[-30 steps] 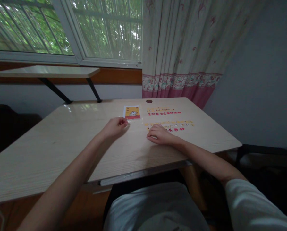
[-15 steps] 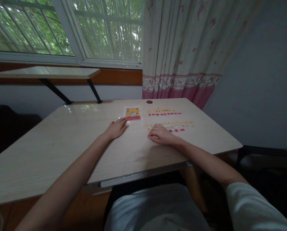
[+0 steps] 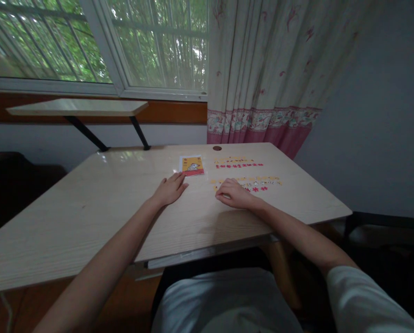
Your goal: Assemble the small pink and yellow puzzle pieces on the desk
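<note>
My left hand lies flat on the desk with its fingers stretched out. Its fingertips touch the lower left corner of a small picture card, yellow with a white animal and a red strip along the bottom. Farther right, my right hand rests with curled fingers; what is in them, if anything, stays hidden. Small jigsaw-like pieces are laid in rows beyond it: a red row at the back, and yellow, white and red pieces nearer. My right hand covers part of the nearer rows.
The pale wooden desk carries a raised shelf on black struts at the back left. A round brown cable hole sits near the back edge. Behind hang a patterned curtain and a barred window. A dark chair stands at right.
The view has shifted slightly, so the desk, card and hands appear a little farther right. Both hands keep nearly the same pose, and the pieces lie as before.
</note>
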Tool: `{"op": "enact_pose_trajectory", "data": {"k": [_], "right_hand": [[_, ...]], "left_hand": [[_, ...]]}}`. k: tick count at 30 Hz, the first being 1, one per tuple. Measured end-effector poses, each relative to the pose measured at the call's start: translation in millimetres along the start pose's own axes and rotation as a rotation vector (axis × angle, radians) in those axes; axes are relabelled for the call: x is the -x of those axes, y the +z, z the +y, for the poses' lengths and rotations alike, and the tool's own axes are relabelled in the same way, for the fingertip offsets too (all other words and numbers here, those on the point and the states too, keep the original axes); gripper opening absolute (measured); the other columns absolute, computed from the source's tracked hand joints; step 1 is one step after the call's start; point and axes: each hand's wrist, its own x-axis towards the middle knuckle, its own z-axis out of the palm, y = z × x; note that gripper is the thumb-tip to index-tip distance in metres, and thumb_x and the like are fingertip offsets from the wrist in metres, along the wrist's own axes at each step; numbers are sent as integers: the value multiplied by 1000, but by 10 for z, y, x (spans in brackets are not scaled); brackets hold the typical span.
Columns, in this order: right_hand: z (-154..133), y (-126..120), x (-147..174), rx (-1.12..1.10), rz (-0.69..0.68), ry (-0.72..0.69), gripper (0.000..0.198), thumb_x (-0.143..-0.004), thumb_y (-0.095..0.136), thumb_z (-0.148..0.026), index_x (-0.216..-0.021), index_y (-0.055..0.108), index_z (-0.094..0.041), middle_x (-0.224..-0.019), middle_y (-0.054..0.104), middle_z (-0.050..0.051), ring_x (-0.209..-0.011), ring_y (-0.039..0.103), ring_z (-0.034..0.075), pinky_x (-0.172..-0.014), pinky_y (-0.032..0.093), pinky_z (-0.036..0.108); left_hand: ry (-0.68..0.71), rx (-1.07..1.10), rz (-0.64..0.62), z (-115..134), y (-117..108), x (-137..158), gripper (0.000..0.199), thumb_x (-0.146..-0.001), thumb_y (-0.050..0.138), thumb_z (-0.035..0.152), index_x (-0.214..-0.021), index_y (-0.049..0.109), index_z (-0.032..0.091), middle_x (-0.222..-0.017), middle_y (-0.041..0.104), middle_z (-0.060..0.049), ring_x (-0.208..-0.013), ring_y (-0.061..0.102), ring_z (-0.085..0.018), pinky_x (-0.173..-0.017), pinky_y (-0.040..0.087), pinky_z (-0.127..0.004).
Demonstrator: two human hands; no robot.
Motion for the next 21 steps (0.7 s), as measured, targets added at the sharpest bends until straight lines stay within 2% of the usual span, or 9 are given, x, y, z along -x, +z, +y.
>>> {"op": "enact_pose_trajectory", "data": {"k": [7,13,21], "right_hand": [[24,-15,5,-8,-8,32,20,-90,53,-27,-81,67,-18,-79,67,6,-81,55,17,-80,38,31],[38,-37,4,-18,-6,47,20,-90,53,-28,-80,67,-18,-78,68,5,-81,56,17,-79,38,31],[34,-51,3,-23,10,40,19,-90,53,-27,-80,67,-18,-76,68,5,-78,55,16,-79,38,31]], "left_hand": [[-17,-12,23,5,-14,14,60,-96,23,45,-145,31,11,-154,26,-19,-141,27,-28,-108,30,-53],[8,-11,17,2,-30,18,58,-96,23,45,-140,39,12,-148,36,-19,-135,38,-30,-106,32,-53],[15,-16,29,-21,-2,2,57,-96,23,45,-141,38,14,-148,37,-18,-134,38,-30,-106,32,-54]]}}
